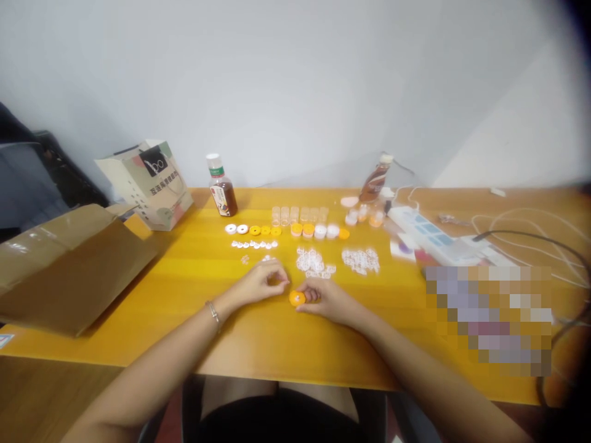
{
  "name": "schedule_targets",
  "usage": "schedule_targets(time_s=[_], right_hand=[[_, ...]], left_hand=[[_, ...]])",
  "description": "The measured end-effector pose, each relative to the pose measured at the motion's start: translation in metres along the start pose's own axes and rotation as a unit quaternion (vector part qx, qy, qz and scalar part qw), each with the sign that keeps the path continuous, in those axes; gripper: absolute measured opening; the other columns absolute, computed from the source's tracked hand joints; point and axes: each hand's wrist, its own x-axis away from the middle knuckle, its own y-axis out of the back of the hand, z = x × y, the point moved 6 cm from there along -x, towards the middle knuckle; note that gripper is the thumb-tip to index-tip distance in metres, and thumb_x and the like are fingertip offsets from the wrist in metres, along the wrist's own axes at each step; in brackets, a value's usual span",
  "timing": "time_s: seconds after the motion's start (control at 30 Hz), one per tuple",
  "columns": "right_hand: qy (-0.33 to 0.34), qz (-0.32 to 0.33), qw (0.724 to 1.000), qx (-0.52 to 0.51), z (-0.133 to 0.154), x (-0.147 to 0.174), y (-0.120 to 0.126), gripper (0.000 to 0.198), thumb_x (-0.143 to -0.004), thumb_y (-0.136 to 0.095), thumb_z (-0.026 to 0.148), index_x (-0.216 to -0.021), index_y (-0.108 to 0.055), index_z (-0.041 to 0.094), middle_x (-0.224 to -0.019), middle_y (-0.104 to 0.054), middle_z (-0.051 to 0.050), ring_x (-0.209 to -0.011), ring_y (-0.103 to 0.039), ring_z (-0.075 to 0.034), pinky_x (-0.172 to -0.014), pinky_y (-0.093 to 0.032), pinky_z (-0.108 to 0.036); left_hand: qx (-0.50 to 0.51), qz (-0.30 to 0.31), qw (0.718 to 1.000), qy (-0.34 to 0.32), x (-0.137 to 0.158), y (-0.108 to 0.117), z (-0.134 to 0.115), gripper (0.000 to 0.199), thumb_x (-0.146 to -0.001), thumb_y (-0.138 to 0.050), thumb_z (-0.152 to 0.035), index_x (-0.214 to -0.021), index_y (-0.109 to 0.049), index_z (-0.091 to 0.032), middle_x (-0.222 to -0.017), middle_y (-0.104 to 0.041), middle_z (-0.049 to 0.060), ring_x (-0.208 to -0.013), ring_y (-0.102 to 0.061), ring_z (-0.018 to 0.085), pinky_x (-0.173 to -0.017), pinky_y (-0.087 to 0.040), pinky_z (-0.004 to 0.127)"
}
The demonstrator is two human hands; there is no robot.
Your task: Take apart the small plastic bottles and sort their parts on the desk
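Note:
My right hand (329, 299) grips a round orange cap (293, 299) between thumb and fingers, its face turned up and a small pale piece at its centre. Just left of it, my left hand (264, 280) is closed in a pinch, fingertips close to the cap but apart from it. Whether anything tiny sits in that pinch, I cannot make out. Beyond the hands lie a pile of small clear plastic pieces (310, 261) and a second similar pile (362, 261). Small white pieces (255, 245) form a row, with orange discs (265, 231) and white discs (236, 229) behind.
Clear little cups (295, 215) stand behind orange-and-white lidded pots (308, 231). Two drink bottles, one left (223, 195) and one right (375, 179), are near the wall. A cardboard box (69, 271) and paper bag (157, 184) occupy the left; a power strip (422, 231) with cables lies right.

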Motion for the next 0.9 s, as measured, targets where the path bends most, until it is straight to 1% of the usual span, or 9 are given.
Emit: schedule_targets(time_s=[0.07, 0.13, 0.23, 0.3, 0.43, 0.6, 0.83, 0.9], right_hand=[[-0.002, 0.001, 1.000, 0.006, 0.001, 0.000, 0.000, 0.024, -0.066, -0.068, 0.032, -0.082, -0.061, 0.016, -0.065, -0.049, 0.003, -0.058, -0.044, -0.010, -0.054, -0.035, -0.022], [-0.002, 0.008, 1.000, 0.012, 0.003, 0.000, 0.000, 0.022, -0.067, -0.067, 0.031, -0.081, -0.060, 0.017, -0.065, -0.050, 0.003, -0.059, -0.045, -0.010, -0.055, -0.035, -0.022], [0.002, 0.010, 1.000, 0.016, 0.004, 0.001, 0.001, 0.020, -0.067, -0.067, 0.029, -0.080, -0.059, 0.017, -0.065, -0.048, 0.003, -0.059, -0.044, -0.010, -0.055, -0.035, -0.022], [0.004, 0.008, 1.000, 0.019, 0.005, 0.001, 0.001, 0.019, -0.067, -0.067, 0.028, -0.080, -0.058, 0.017, -0.065, -0.048, 0.003, -0.059, -0.044, -0.010, -0.055, -0.035, -0.022], [0.006, 0.010, 1.000, 0.025, 0.006, 0.001, 0.001, 0.018, -0.068, -0.066, 0.027, -0.081, -0.058, 0.018, -0.065, -0.048, 0.003, -0.059, -0.044, -0.010, -0.055, -0.035, -0.022], [0.009, 0.008, 0.999, 0.032, 0.007, 0.002, 0.002, 0.019, -0.067, -0.067, 0.026, -0.082, -0.058, 0.018, -0.065, -0.048, 0.003, -0.059, -0.044, -0.010, -0.055, -0.035, -0.022], [0.004, 0.008, 1.000, 0.030, 0.007, 0.003, 0.003, 0.019, -0.068, -0.066, 0.027, -0.083, -0.059, 0.018, -0.067, -0.051, 0.002, -0.061, -0.046, -0.011, -0.056, -0.036, -0.022], [0.002, 0.009, 1.000, 0.021, 0.008, 0.003, 0.003, 0.019, -0.068, -0.066, 0.027, -0.084, -0.060, 0.018, -0.067, -0.051, 0.002, -0.061, -0.046, -0.010, -0.056, -0.036, -0.022]], left_hand=[[-0.016, 0.003, 0.999, 0.050, 0.002, 0.015, 0.014, 0.009, -0.075, -0.053, -0.022, -0.074, -0.057, -0.015, -0.074, -0.059, 0.001, -0.067, -0.053, 0.011, -0.063, -0.042, 0.021], [-0.050, -0.009, 0.993, 0.107, 0.006, 0.034, 0.030, 0.012, -0.074, -0.051, -0.024, -0.074, -0.058, -0.014, -0.074, -0.061, 0.002, -0.065, -0.054, 0.012, -0.062, -0.042, 0.022], [-0.135, -0.030, 0.974, 0.177, 0.011, 0.060, 0.048, 0.017, -0.074, -0.048, -0.026, -0.075, -0.060, -0.014, -0.073, -0.063, 0.003, -0.066, -0.055, 0.015, -0.061, -0.042, 0.024], [-0.179, -0.027, 0.961, 0.207, 0.014, 0.068, 0.055, 0.018, -0.074, -0.047, -0.027, -0.075, -0.061, -0.015, -0.074, -0.064, 0.004, -0.067, -0.057, 0.017, -0.062, -0.042, 0.025], [-0.201, -0.016, 0.948, 0.245, 0.017, 0.068, 0.063, 0.018, -0.073, -0.046, -0.025, -0.073, -0.061, -0.016, -0.073, -0.066, 0.004, -0.069, -0.059, 0.019, -0.061, -0.043, 0.026], [-0.204, -0.022, 0.944, 0.260, 0.017, 0.066, 0.066, 0.018, -0.072, -0.046, -0.025, -0.071, -0.062, -0.016, -0.075, -0.068, 0.004, -0.070, -0.061, 0.020, -0.061, -0.043, 0.026], [-0.210, -0.024, 0.941, 0.263, 0.019, 0.069, 0.061, 0.017, -0.073, -0.048, -0.026, -0.071, -0.062, -0.017, -0.074, -0.067, 0.004, -0.070, -0.061, 0.020, -0.061, -0.043, 0.025], [-0.213, -0.027, 0.942, 0.257, 0.019, 0.069, 0.055, 0.018, -0.075, -0.049, -0.027, -0.072, -0.062, -0.017, -0.074, -0.067, 0.004, -0.069, -0.061, 0.020, -0.062, -0.044, 0.026]])
